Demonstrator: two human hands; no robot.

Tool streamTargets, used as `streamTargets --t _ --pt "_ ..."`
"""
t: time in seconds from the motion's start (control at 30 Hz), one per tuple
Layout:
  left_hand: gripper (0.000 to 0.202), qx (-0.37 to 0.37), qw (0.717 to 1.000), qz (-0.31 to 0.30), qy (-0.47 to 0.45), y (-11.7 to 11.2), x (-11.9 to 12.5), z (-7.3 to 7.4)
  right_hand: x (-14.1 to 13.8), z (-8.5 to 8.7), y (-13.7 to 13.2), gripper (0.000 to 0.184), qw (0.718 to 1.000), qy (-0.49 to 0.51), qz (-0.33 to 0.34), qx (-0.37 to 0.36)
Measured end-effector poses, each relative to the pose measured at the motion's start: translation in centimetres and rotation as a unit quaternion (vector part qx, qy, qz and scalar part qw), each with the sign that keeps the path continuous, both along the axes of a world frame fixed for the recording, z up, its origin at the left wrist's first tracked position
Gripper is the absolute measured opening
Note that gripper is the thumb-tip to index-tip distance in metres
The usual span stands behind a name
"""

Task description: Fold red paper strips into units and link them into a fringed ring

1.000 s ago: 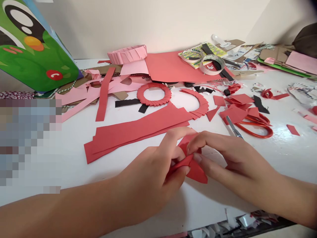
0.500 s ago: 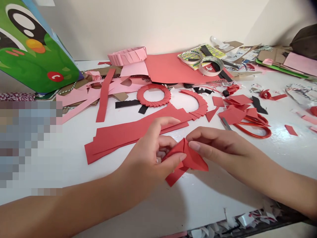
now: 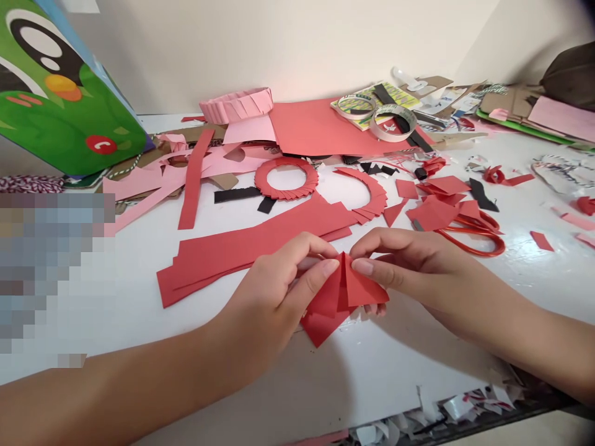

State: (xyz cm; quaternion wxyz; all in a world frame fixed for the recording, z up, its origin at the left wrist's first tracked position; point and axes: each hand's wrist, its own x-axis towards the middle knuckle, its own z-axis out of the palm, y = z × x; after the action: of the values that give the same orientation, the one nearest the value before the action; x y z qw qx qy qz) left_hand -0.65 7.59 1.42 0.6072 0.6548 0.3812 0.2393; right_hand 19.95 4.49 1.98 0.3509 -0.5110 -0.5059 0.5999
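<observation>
left hand now pinches folded red paper higher.

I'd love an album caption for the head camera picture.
Left hand and right hand pinch a folded red paper over a white table, a red paper ring beyond.

The one camera sits on my head and looks forward and down, over the white table to the pale wall behind. It is near enough that my left hand and right hand show large just below the middle, with my forearms reaching in from the lower left and lower right. The green box is cut off by the left side of the view.
</observation>
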Motion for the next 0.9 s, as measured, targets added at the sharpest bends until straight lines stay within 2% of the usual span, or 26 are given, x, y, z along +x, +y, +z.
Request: streamTargets --t 0.23,0.43,0.67,0.9 --pt "0.018 0.002 1.000 0.009 0.015 -0.01 -0.05 0.04 0.00 0.10 -0.09 0.016 1.000 -0.017 0.014 0.017" --pt "0.018 0.008 0.999 0.008 0.044 0.06 0.20 0.18 0.03 -0.10 -0.05 0.018 0.999 -0.031 0.017 0.017" --pt "0.013 -0.008 0.998 0.004 0.069 -0.01 0.39 0.55 0.00 -0.09 0.00 0.016 0.996 -0.069 0.032 0.048" --pt "0.011 -0.030 0.998 0.025 0.040 -0.59 0.58 0.91 0.05 -0.18 -0.16 0.014 0.991 -0.105 0.030 0.074"
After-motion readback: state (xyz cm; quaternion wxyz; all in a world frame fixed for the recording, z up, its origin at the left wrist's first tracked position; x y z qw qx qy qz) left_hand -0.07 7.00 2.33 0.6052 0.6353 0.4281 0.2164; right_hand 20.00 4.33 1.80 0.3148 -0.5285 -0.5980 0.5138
